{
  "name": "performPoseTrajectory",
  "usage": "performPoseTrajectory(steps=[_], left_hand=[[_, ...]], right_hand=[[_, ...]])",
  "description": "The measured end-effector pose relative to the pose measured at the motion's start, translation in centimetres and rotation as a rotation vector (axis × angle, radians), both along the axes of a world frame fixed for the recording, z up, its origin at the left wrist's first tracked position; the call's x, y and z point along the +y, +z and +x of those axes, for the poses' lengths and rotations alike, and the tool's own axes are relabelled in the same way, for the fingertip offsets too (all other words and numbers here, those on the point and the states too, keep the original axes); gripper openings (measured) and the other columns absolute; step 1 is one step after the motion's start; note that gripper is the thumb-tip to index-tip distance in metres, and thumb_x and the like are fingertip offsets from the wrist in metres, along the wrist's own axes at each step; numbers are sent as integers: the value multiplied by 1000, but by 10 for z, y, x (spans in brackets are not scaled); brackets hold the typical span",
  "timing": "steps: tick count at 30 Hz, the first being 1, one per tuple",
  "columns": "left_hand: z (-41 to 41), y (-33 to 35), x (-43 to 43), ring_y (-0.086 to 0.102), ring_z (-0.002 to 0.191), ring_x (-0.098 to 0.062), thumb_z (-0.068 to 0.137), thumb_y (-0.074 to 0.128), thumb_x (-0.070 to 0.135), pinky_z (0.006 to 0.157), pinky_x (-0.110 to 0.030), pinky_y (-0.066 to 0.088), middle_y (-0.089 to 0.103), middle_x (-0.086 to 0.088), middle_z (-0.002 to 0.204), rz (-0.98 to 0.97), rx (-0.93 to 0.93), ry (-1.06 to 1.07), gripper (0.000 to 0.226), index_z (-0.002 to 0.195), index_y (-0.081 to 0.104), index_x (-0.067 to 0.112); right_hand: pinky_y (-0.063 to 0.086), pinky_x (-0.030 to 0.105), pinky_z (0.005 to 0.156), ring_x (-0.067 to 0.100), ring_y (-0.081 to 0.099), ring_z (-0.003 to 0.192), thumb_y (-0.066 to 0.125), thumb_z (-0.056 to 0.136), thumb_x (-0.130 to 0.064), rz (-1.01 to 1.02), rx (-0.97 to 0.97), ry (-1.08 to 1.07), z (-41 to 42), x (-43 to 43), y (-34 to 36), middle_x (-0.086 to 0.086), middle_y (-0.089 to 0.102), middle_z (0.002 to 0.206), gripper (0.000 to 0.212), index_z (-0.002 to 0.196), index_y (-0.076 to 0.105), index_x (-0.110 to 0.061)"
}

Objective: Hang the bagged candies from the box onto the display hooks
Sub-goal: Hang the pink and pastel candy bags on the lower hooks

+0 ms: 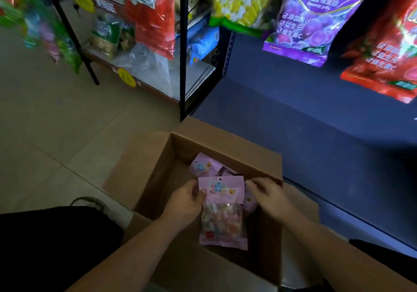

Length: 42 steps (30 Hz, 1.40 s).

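Pale floor tiles (56, 133) are seen at the left, and a dark display base (293, 111) at the right, with an open cardboard box (225, 147) set on the floor between them.

Above the box's inside, a pink candy bag (222, 210) is held upright, its punched header uppermost and mixed-colour sweets visible through its clear lower part. Its left edge is pinched by the left hand (185, 203), with the thumb laid on the front; the fingers behind are hidden. The right hand (269, 195) is curled at the bag's upper right corner, but it cannot be told whether that corner or a bag behind it is gripped.

More pink bags (200, 165) lie deeper in the box, partly covered by the held one; their number cannot be made out.

Higher up, a purple bag (316, 20), a red bag (388, 50) and a yellow-green bag (243, 4) are hung, all cut off by the frame, so their hooks are not seen. A black-framed shelf rack (182, 54) is blurred at the left, and its goods are hard to identify. A dark trouser leg (56, 246) and part of a shoe (90, 201) are seen at the lower left.
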<state>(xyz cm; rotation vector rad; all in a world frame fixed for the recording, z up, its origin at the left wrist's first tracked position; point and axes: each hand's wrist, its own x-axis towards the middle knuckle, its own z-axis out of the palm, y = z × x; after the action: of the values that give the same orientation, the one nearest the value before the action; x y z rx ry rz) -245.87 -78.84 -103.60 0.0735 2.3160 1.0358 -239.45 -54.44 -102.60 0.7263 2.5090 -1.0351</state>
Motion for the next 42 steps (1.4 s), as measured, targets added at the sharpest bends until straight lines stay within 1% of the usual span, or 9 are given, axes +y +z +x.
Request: performPoseTrajectory(steps=[8,13,17,21,24,29,34,38,42], left_hand=[[-38,-67,30,57,127,-19,98,55,48,103,-38,51,59,1,140,-13,-29,-28,52,146,46,28],[-36,-97,39,57,128,-24,98,57,47,104,-37,50,58,-5,142,19,-86,-30,55,145,48,19],[-39,-109,34,56,129,-26,95,60,50,105,-37,49,54,-6,145,14,-118,-16,61,146,48,19],[-43,-119,31,56,128,-23,89,63,55,106,-41,50,53,-5,145,65,-142,36,67,144,50,19],[-41,-125,31,55,128,-20,92,65,51,106,-39,50,53,-2,143,89,-152,50,61,143,51,21],[-37,-129,30,53,132,-20,91,66,49,109,-37,47,53,0,147,100,-145,83,66,148,47,20],[-35,-107,28,57,124,-22,91,70,35,103,-31,48,57,-4,136,54,145,18,53,138,55,17],[-41,-57,21,50,116,-21,81,71,35,94,-37,51,48,0,126,-110,564,-116,46,124,56,27],[-54,0,17,40,132,-24,75,72,39,113,-46,36,51,2,136,-130,782,-398,49,121,63,29]], right_hand=[[49,38,99,15,62,105,66,94,-50,-201,-127,-154,-26,8,-62,-2,64,118,24,110,56,-35],[53,46,104,20,62,117,76,65,-77,-126,-129,-177,-35,37,-122,4,58,133,80,124,67,-23],[34,38,112,29,35,128,64,93,-56,102,-262,-39,-42,12,-102,4,34,125,41,122,61,-27],[50,45,104,22,55,120,66,97,-37,-48,-152,-89,-37,12,-114,1,50,128,14,106,64,-26],[61,40,84,13,68,100,73,93,-30,-195,-130,-140,-39,13,-115,-5,69,113,25,115,63,-24],[59,41,90,13,70,99,67,97,-18,-130,-106,-63,-43,14,-112,-3,75,109,21,118,71,-21],[54,35,70,1,62,65,75,89,-17,-62,-39,85,-44,9,-89,-21,68,65,26,67,64,-26],[56,39,77,11,67,77,72,93,-17,-89,-35,224,-53,-2,-40,3,74,84,7,86,72,-16],[49,26,68,4,59,71,70,95,-23,-60,-31,405,-60,-4,23,-8,64,79,17,79,65,-26]])
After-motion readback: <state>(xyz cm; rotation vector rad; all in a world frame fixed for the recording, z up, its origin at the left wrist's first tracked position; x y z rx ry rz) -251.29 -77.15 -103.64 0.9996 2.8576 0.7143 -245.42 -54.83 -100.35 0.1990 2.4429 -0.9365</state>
